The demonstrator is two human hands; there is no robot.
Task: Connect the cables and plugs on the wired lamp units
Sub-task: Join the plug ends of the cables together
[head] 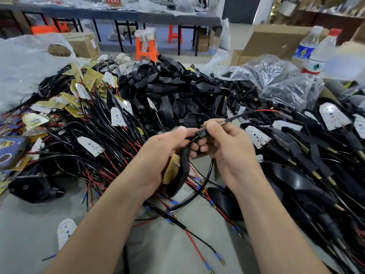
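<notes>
My left hand (158, 155) grips a black lamp housing (180, 173) that hangs down from it, a yellow-backed board showing inside. My right hand (225, 147) pinches a small black plug (202, 133) at the housing's neck and a black cable (243, 115) that runs up to the right and ends in a red wire. A black cable (205, 178) loops down from under my right hand toward the table. Both hands meet at centre, fingertips close together.
A tangle of wired LED boards (87, 107) lies at left. Empty black housings (173, 95) are heaped behind, finished units (316, 147) at right. Small black plugs (243, 93) and plastic bags sit at back right, with two bottles (316, 54). A phone (9, 151) lies at far left.
</notes>
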